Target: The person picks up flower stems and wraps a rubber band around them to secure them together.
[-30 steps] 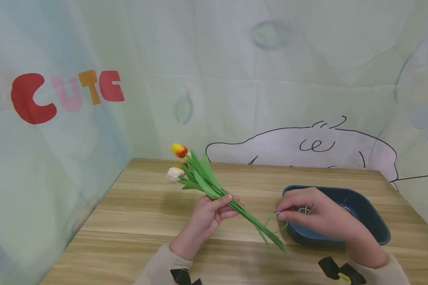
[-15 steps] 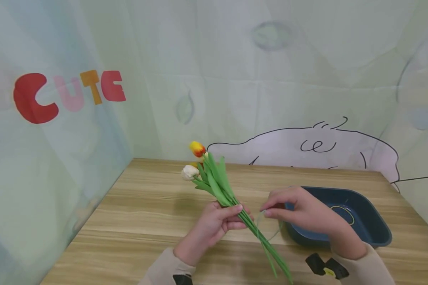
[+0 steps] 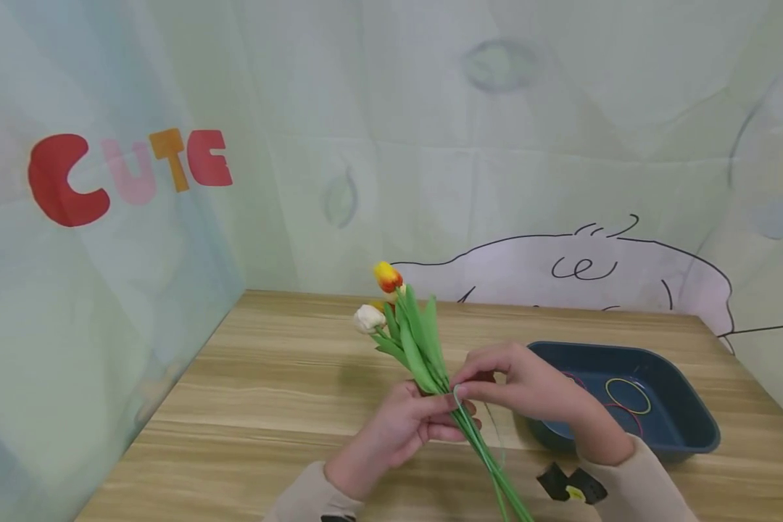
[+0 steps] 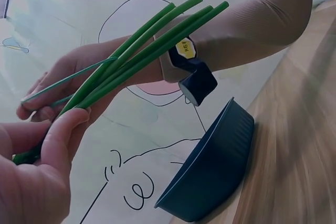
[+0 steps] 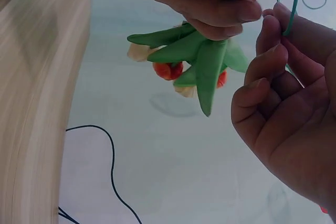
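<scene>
A bunch of artificial tulips (image 3: 420, 341), white and yellow-orange with green leaves, is held slantwise over the table. My left hand (image 3: 407, 428) grips its stems just below the leaves. Thumb and fingertips of my right hand (image 3: 528, 384) pinch a thin green rubber band (image 4: 68, 81) beside the left thumb. In the left wrist view, the band loops round the stems (image 4: 152, 45) and stretches up to the right fingertips; whether it encloses every stem I cannot tell. The right wrist view has the taut band (image 5: 296, 3) at the right thumb and forefinger.
To the right stands a dark blue plastic basin (image 3: 698, 435), partly behind the right forearm. Inside lie a yellow rubber band (image 3: 649, 403) and red rubber bands (image 3: 634, 416). A printed cloth (image 3: 417, 181) hangs behind the wooden table (image 3: 248, 406).
The tulips and left hand have moved right and slightly down. My right hand has come left from over the basin, drawing the band up along the stems to the left hand.
</scene>
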Demonstrator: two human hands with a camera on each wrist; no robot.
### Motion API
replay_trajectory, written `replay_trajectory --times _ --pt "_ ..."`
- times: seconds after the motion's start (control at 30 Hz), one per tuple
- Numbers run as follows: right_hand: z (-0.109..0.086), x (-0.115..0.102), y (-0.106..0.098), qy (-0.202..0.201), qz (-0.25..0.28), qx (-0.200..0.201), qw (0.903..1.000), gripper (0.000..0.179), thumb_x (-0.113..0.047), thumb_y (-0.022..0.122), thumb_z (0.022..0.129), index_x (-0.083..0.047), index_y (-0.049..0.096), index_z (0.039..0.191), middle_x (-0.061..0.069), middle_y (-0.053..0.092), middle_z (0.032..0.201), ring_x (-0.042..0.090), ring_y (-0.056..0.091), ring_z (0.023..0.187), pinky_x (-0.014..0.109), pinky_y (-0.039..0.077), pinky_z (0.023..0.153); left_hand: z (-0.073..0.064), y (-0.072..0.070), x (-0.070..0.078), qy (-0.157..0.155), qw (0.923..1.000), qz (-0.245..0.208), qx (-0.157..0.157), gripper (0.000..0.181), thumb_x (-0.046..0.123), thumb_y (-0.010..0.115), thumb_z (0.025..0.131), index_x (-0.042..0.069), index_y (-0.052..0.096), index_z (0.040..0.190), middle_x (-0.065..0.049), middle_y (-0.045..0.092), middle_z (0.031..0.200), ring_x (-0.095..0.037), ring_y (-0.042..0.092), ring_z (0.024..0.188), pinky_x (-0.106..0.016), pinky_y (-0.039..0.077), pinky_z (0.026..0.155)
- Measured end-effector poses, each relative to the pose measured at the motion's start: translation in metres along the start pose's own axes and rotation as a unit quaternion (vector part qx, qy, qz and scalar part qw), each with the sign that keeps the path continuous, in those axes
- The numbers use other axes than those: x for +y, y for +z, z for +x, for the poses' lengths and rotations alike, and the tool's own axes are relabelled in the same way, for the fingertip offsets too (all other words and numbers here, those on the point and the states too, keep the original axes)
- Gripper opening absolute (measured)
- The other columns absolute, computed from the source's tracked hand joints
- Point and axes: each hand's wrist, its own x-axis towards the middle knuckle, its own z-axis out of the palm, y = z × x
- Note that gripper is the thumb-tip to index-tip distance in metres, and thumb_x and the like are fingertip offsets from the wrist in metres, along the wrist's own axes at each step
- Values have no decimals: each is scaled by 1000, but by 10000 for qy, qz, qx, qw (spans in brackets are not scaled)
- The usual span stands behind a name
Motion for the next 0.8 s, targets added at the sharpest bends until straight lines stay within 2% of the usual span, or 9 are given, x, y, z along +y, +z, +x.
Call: replay_trajectory --times 0.23,0.4,0.57,0.7,0.8 --pt "5 4 4 329 -132 181 9992 8 -12 66 91 -10 74 94 -3 68 84 5 58 73 22 51 57 -2 4 -2 -80 9999 37 -93 10 -3 55 92 3 60 98 -3 71 84 -16 72 80 -27 61 75" --pt "6 7 4 528 -246 485 9971 7 -11 67 91 -11 74 93 -5 68 82 5 59 72 24 53 60 -4 6 -3 -128 9997 4 -213 10 -3 55 92 4 60 96 -3 71 84 -15 72 80 -27 61 75" --pt "5 13 4 521 -321 831 9947 7 -7 67 90 -10 73 91 -6 67 80 5 59 71 24 54 62 -7 10 -2 -129 9992 -35 -382 12 -3 56 92 2 59 102 -4 71 88 -16 71 82 -27 61 74" --pt "5 18 4 520 -440 1125 9913 8 -5 66 90 -8 73 92 -5 68 81 5 60 73 23 55 65 -8 12 -2 -123 9983 -43 -576 9 -2 57 92 -1 60 100 -5 71 88 -16 71 82 -26 61 73" --pt "2 19 1 758 -218 1201 9896 8 -6 64 92 -7 71 93 -1 67 82 7 58 73 23 54 64 -7 11 -2 -130 9974 3 -708 6 -1 58 92 1 61 96 -5 71 87 -16 71 82 -26 61 73"
